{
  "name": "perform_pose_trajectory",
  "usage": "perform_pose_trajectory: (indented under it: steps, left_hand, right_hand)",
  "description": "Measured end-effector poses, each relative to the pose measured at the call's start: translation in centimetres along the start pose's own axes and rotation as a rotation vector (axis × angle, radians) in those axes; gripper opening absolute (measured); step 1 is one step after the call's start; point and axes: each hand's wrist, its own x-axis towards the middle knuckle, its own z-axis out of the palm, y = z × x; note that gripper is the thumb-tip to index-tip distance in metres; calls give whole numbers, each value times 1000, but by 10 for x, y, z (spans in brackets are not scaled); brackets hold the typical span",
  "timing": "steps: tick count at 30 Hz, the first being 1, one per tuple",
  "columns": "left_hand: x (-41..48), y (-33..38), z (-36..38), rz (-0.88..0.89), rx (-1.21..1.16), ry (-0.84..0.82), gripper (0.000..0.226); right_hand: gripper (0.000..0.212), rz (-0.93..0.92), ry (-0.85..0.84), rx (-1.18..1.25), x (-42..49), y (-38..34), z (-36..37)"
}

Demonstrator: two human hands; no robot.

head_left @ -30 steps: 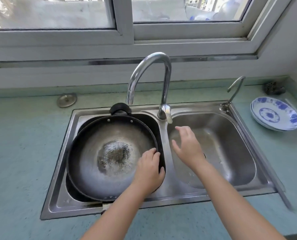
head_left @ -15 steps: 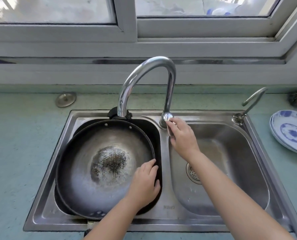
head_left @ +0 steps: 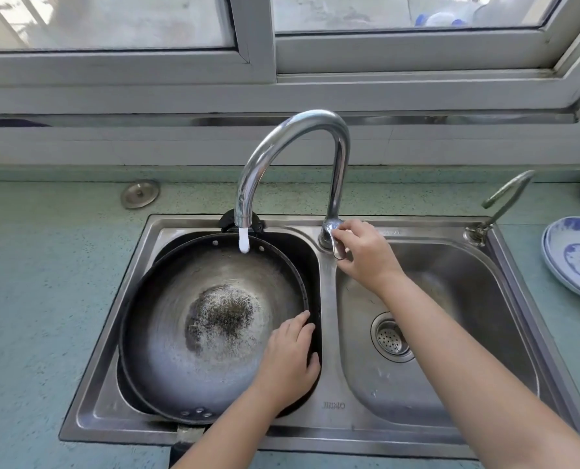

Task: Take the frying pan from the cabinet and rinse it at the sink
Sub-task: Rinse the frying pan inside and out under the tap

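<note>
Under the window (head_left: 248, 45), the right hand (head_left: 363, 253) pinches the tap lever (head_left: 336, 244); the left hand (head_left: 290, 358) clasps the frying pan (head_left: 180, 333) rim, water (head_left: 244, 241) falling beyond it.

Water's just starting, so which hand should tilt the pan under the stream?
Left. The left hand already rests on the pan rim, while the right hand holds the tap lever.

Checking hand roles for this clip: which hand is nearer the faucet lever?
The right hand: its fingers are on the faucet lever at the spout's base. The left hand rests on the frying pan rim in the left basin, well short of the lever.
</note>
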Motion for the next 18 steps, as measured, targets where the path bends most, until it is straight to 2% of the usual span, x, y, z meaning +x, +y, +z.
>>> perform_pose_trajectory:
  steps: [2,9,13,18]
  left_hand:
    - [0,1,-3,-1,-13,3,44]
    - [-13,1,-19,-26,-7,26,44]
    - [-28,-5,-34,-54,26,20,46]
    - [-55,-17,-56,-161,-21,41,48]
  right_hand:
    - [22,28,-26,-1,2,-5,-4]
    - [47,146,-17,-13,-26,-29,0]
    - [48,240,33,41,-54,-57,5]
    - [49,342,-29,136,-90,-101,7]
